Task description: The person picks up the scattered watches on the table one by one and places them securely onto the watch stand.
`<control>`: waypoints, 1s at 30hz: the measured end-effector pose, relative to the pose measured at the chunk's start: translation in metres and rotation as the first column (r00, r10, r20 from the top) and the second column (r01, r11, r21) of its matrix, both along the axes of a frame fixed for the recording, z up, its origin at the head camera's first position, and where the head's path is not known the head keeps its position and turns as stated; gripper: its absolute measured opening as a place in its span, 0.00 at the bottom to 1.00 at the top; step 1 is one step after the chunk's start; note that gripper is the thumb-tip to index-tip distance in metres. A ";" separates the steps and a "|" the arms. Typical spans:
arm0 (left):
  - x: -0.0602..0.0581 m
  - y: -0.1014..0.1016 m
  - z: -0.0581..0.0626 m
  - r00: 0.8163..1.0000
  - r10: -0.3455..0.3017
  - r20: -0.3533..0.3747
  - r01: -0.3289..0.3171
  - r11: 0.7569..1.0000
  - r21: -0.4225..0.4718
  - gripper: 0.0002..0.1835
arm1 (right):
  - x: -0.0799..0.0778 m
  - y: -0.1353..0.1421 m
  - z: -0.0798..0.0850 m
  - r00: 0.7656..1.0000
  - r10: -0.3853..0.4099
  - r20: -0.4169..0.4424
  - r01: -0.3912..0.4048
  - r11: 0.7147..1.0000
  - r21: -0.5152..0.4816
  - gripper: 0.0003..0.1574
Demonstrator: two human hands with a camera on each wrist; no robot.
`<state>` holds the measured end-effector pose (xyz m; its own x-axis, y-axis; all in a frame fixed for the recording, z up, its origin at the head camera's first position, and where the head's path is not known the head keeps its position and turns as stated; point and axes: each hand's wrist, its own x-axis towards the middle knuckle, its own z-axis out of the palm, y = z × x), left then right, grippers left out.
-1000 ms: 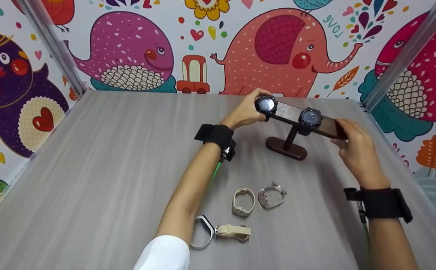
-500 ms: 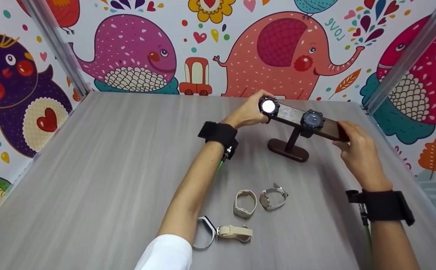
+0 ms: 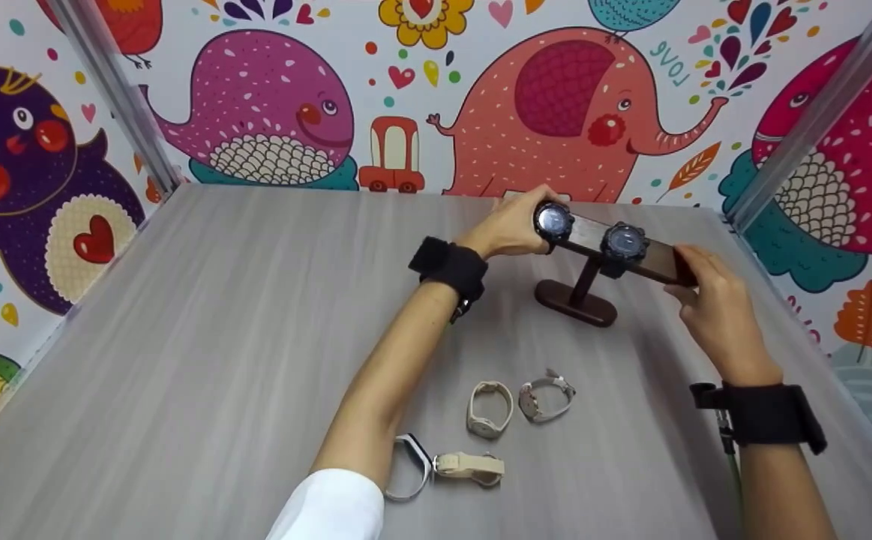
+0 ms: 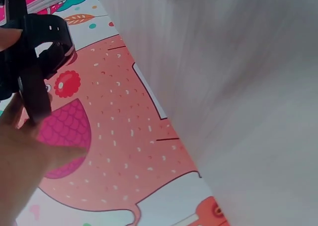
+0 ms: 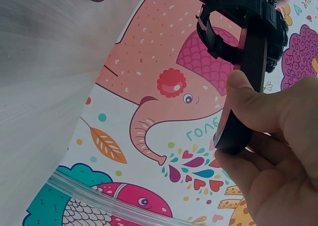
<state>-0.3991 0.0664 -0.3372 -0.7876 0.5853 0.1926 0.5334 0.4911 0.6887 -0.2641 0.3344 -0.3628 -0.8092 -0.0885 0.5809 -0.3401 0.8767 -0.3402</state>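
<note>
A dark brown T-shaped watch stand [image 3: 660,259] stands on the table at the back right, its crossbar carrying two black watches. My left hand [image 3: 512,227] holds the left black watch [image 3: 553,220], fingers behind it and thumb below; the bar's left end is hidden there in the head view. A short gap along the bar separates it from the second black watch [image 3: 624,241], whose strap loop [image 5: 223,48] hangs round the bar in the right wrist view. My right hand [image 3: 722,311] grips the bar's right end [image 5: 234,134] between thumb and fingers.
Nearer the front lie a beige watch [image 3: 485,427], a watch with a pale strap [image 3: 531,401], another beige-strapped watch [image 3: 465,466] and a white fitness band [image 3: 409,469] partly behind my left forearm. Cartoon-printed walls [image 3: 406,90] enclose the table [image 3: 241,337].
My left hand has slid the left black watch rightward along the bar, closer to the second one. My right hand keeps its grip on the bar's end.
</note>
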 end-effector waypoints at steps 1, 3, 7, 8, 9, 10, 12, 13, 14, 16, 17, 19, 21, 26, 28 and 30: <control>0.001 0.002 0.000 1.000 0.011 -0.022 -0.012 1.000 -0.026 0.33 | 0.000 0.000 0.000 1.000 0.000 0.001 0.000 1.000 0.000 0.33; 0.003 0.005 0.001 0.998 0.019 -0.056 -0.022 0.997 -0.069 0.33 | 0.000 0.000 -0.001 1.000 0.001 -0.001 -0.001 1.000 0.001 0.32; 0.007 0.014 0.002 0.996 0.010 -0.085 -0.021 0.992 -0.122 0.34 | -0.001 -0.001 -0.002 1.000 0.007 -0.002 -0.007 1.000 -0.006 0.32; 0.008 0.016 0.002 0.996 0.009 -0.089 -0.021 0.991 -0.129 0.34 | -0.001 -0.001 -0.002 1.000 0.009 -0.002 -0.009 1.000 -0.007 0.32; 0.009 0.017 0.002 0.996 0.010 -0.092 -0.023 0.990 -0.137 0.34 | -0.001 -0.001 -0.002 1.000 0.011 -0.001 -0.011 1.000 -0.009 0.32; 0.010 0.019 0.002 0.996 0.011 -0.094 -0.025 0.989 -0.146 0.34 | -0.001 -0.001 -0.002 1.000 0.011 0.000 -0.011 1.000 -0.010 0.32; 0.012 0.021 0.002 0.995 0.012 -0.104 -0.030 0.985 -0.168 0.34 | -0.001 -0.001 -0.001 1.000 0.010 0.002 -0.010 1.000 -0.010 0.32; 0.013 0.022 0.002 0.994 0.011 -0.108 -0.030 0.983 -0.180 0.35 | -0.001 0.000 -0.001 1.000 0.008 0.005 -0.008 1.000 -0.010 0.32; 0.013 0.023 0.003 0.994 0.008 -0.112 -0.029 0.981 -0.191 0.35 | -0.001 0.000 -0.001 1.000 0.006 0.009 -0.005 1.000 -0.011 0.32; 0.014 0.024 0.003 0.994 0.000 -0.112 -0.024 0.978 -0.209 0.36 | -0.001 0.000 0.000 1.000 0.003 0.019 -0.003 1.000 -0.015 0.33; 0.014 0.024 0.003 0.993 -0.002 -0.116 -0.024 0.976 -0.216 0.36 | 0.000 0.000 0.000 1.000 0.002 0.023 -0.002 1.000 -0.016 0.33; 0.014 0.025 0.002 0.992 0.002 -0.123 -0.029 0.974 -0.224 0.37 | 0.000 0.000 0.000 1.000 0.001 0.030 -0.001 1.000 -0.017 0.34; 0.014 0.026 0.001 0.991 0.005 -0.131 -0.037 0.971 -0.238 0.38 | 0.000 0.000 0.001 0.999 -0.001 0.034 0.001 1.000 -0.019 0.34; 0.016 0.028 -0.001 0.986 0.017 -0.167 -0.062 0.961 -0.269 0.39 | 0.000 0.000 0.000 0.999 -0.006 0.038 0.007 1.000 -0.011 0.35; 0.018 0.028 -0.001 0.984 0.015 -0.180 -0.063 0.963 -0.263 0.39 | -0.001 0.000 -0.001 1.000 -0.005 0.024 0.005 1.000 -0.010 0.34; 0.018 0.028 -0.002 0.981 0.013 -0.194 -0.065 0.963 -0.262 0.39 | -0.001 -0.001 -0.001 1.000 -0.003 0.010 0.004 1.000 -0.010 0.33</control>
